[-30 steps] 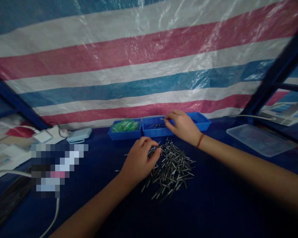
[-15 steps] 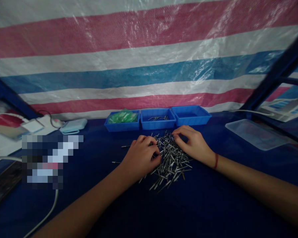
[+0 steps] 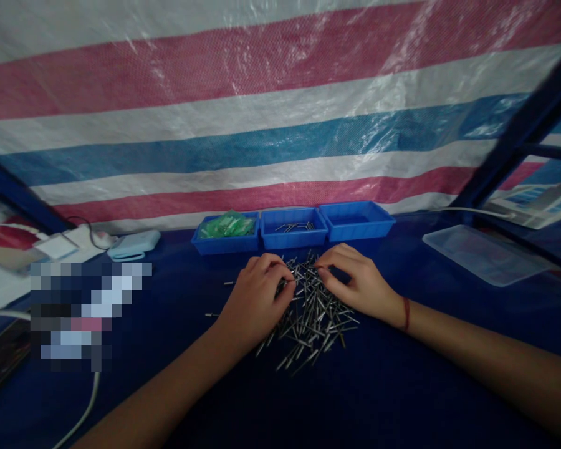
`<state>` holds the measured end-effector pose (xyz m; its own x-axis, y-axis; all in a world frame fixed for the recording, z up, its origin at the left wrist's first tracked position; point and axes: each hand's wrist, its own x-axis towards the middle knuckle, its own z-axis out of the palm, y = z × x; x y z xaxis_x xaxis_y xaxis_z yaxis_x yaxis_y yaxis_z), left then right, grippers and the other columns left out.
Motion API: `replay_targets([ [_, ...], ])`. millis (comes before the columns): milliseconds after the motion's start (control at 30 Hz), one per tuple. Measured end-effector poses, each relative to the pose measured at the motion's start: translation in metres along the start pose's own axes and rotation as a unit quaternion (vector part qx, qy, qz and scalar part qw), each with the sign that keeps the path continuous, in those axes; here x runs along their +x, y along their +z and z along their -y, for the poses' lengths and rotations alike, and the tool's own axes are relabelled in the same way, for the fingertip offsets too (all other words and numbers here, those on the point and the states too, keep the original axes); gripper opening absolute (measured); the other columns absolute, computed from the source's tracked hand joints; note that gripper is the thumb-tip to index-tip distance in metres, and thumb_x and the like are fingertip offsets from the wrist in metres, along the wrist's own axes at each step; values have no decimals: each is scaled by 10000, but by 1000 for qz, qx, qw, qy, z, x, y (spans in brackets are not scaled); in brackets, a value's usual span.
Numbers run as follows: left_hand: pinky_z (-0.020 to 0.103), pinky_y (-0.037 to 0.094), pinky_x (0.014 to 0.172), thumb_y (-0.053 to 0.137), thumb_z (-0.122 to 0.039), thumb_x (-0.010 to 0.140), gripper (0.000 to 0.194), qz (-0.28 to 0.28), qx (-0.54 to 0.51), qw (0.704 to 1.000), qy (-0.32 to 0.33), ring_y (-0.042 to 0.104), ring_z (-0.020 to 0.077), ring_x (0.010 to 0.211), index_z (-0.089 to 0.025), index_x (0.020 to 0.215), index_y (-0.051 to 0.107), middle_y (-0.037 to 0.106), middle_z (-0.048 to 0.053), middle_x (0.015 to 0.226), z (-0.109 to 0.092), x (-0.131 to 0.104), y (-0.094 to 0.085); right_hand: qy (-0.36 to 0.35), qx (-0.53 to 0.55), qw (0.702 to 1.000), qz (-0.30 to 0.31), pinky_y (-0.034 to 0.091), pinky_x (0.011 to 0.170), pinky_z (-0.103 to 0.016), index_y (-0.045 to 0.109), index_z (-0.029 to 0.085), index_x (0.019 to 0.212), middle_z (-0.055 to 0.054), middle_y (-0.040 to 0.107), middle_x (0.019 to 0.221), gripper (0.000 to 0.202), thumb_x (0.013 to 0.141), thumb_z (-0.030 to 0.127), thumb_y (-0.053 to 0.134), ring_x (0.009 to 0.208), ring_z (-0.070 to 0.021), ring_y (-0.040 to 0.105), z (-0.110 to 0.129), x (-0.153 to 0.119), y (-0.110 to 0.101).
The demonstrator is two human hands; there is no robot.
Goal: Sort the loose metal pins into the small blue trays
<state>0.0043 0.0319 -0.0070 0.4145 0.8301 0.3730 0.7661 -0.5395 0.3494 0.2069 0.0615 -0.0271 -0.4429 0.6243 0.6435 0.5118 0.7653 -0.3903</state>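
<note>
Grip of the left hand point(image 3: 257, 299) curled, thumb near fingers, over the left side of a heap of thin silver metal rods point(image 3: 315, 318); grip of the right hand point(image 3: 367, 284) bent inward at the upper right side, fingertips among the rods. Impossible to tell, for either, a pinched rod from loose ones. Heap spread on the dark blue surface point(image 3: 378, 386), with two stray rods point(image 3: 211, 315) left of the left hand. Just behind, only a few rods in the middle blue plastic tray point(image 3: 293, 238); by judgement, an early stage, with far more outside than inside. Crossed, tangled rods and the covering left hand likely in the way of a clean pick. Alongside, a left blue tray point(image 3: 227, 246) with green plastic packets point(image 3: 229, 224), and a right blue tray point(image 3: 359, 232). Farther out, a translucent plastic lid point(image 3: 486, 255) at right, a pale blue object point(image 3: 134, 243) and white cable point(image 3: 91, 399) at left.
</note>
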Motion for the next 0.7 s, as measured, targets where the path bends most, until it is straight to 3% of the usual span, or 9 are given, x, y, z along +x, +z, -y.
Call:
replay_targets([
  [133,355,424,875,518,-185,865,56,-62,-96,993,10,522,173,951,-192,867,574,532,36,983,-8,2,-1,6,61,998,2,458,699,-332,602,177,863,-41,632,800,104,800,259,594,766,-166,567,14,-1,1],
  [400,355,418,878,538,-174,858,49,-73,-125,989,41,515,170,971,-201,897,551,516,35,998,-16,-1,4,160,226,961,-29,439,574,-277,600,181,787,-15,587,721,155,846,312,542,652,-128,538,32,-4,5],
  [700,357,408,890,492,-185,885,70,-49,-136,989,37,506,175,1000,-191,940,535,505,54,1025,-17,-2,3,121,220,968,-24,464,664,-304,649,208,920,-33,622,836,129,854,242,544,769,-145,586,33,-3,1],
])
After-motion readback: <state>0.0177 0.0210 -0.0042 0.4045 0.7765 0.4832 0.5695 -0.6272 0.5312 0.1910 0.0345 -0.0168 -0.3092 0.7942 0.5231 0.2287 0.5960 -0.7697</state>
